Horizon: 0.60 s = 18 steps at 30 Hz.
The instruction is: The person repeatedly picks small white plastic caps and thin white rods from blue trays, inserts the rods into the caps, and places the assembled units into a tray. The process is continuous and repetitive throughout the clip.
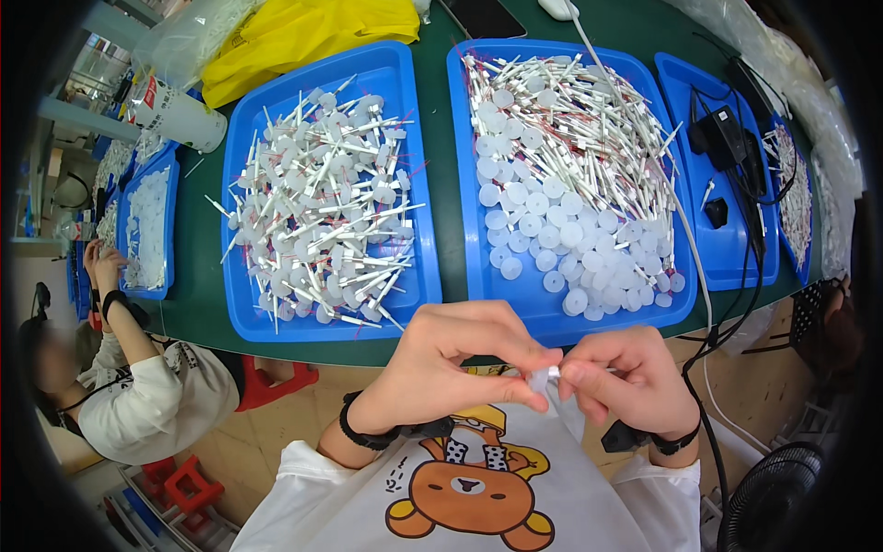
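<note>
Close to my chest, just off the table's near edge, my two hands meet. My left hand pinches a small translucent white disc between thumb and fingertips. My right hand has its thumb and forefinger closed on a short white stick-like piece that meets the disc; most of it is hidden by the fingers. Beyond them, the right blue tray holds loose discs at its near side and thin white sticks with red wires farther back. In the left blue tray lie sticks joined with discs.
A third blue tray at right carries a black power adapter and cables. One white cable crosses the right tray. A yellow bag and a cup stand at back left. Another person works at far left.
</note>
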{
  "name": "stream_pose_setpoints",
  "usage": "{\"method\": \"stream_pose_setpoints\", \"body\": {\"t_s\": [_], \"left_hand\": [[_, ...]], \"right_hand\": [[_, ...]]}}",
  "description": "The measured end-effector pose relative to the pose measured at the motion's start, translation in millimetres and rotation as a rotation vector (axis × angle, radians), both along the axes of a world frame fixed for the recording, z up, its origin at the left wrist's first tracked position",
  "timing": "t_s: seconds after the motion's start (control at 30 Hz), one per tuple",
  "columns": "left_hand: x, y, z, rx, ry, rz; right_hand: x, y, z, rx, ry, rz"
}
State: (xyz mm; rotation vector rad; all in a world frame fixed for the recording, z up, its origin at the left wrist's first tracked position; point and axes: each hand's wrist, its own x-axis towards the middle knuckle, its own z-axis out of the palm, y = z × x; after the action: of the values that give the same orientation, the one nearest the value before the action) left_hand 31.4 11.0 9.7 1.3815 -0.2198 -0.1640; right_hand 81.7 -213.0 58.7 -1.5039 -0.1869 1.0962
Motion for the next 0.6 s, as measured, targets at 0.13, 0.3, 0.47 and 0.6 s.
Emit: {"method": "stream_pose_setpoints", "body": {"t_s": [0.13,0.3,0.47,0.6], "left_hand": [[-4.2,-0.6,8.0,0.076,0.022,-0.02],[-13.6,3.0,14.8,0.414,-0.16,0.259],[-16.6,42.5,13.4,0.608,-0.185,0.952],[-4.6,81.5,12.2,0.536,-0.062,1.182]], "right_hand": [[-0.5,-5.2,-0.5,-0.017,-0.015,0.057],[-19.8,7.1,-17.7,-0.082,-0.558,-0.282],[-20.0,-3.5,-22.1,-0.06,-0.617,-0.508],[-19.8,-5.6,-23.6,-0.041,-0.61,-0.425]]}}
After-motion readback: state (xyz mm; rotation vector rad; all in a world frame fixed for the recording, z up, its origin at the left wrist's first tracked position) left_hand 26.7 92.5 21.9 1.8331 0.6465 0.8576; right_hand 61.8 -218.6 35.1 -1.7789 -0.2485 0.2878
